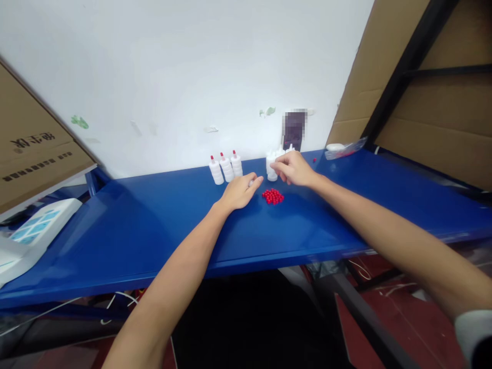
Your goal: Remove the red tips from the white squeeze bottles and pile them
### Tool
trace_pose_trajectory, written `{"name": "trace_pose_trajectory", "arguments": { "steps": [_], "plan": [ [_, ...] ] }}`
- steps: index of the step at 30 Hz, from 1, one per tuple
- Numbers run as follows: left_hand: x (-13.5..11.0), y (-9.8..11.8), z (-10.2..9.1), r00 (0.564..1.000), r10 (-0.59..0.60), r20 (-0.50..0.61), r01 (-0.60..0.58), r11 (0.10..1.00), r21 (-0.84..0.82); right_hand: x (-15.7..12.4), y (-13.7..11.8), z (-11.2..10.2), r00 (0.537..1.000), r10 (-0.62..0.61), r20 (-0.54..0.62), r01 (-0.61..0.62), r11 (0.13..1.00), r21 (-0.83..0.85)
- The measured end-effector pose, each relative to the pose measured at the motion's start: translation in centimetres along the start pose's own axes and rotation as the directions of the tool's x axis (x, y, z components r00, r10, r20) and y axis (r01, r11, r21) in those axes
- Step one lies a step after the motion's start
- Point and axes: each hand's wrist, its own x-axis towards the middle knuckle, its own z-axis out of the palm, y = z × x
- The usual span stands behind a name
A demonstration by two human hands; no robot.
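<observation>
My left hand (240, 192) is closed above the table, and a small bit of a white object (251, 183) shows between thumb and fingers; the rest of it is hidden. My right hand (295, 169) has its fingers curled together in front of a cluster of white squeeze bottles (271, 158) with bare white nozzles. Whatever its fingertips hold, if anything, I cannot make out. Between and just below the hands lies a pile of small red caps (272, 196). Left of them stand three white squeeze bottles (226, 168) with red tips, beside my left hand.
A blue table (146, 220) runs along a white wall. One loose red cap (314, 160) lies at the back right, near a clear plastic bag (347, 148). A white device with blue panels (38, 230) sits at the left edge. Cardboard (38, 138) stands on both sides.
</observation>
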Motion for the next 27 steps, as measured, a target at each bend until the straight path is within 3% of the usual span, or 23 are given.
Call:
{"name": "trace_pose_trajectory", "arguments": {
  "steps": [5, 9, 12, 15, 21, 27],
  "plan": [
    [-0.3, 0.4, -0.2, 0.993, 0.069, -0.1, -0.067, 0.997, 0.026, -0.7, -1.2, 0.9, 0.969, -0.244, -0.046, 0.242, 0.97, -0.033],
    [-0.6, 1.1, -0.7, 0.95, 0.148, -0.275, -0.157, 0.987, -0.011, -1.6, -3.2, 2.3, 0.961, -0.27, -0.059, 0.263, 0.959, -0.104],
    [-0.9, 1.3, -1.0, 0.925, 0.193, -0.326, -0.199, 0.98, 0.017, -1.7, -4.2, 2.9, 0.955, -0.291, -0.054, 0.281, 0.948, -0.152],
    [-1.0, 1.4, -1.1, 0.923, 0.217, -0.318, -0.216, 0.976, 0.04, -1.4, -4.5, 3.0, 0.946, -0.316, -0.071, 0.303, 0.941, -0.149],
    [-1.1, 1.2, -1.0, 0.933, 0.249, -0.259, -0.259, 0.966, -0.003, -0.9, -4.0, 2.8, 0.993, -0.11, 0.033, 0.109, 0.994, 0.031],
    [-1.2, 1.5, -1.2, 0.95, 0.285, -0.129, -0.285, 0.958, 0.019, -0.8, -3.6, 2.8, 0.992, -0.113, 0.064, 0.102, 0.983, 0.153]
  ]
}}
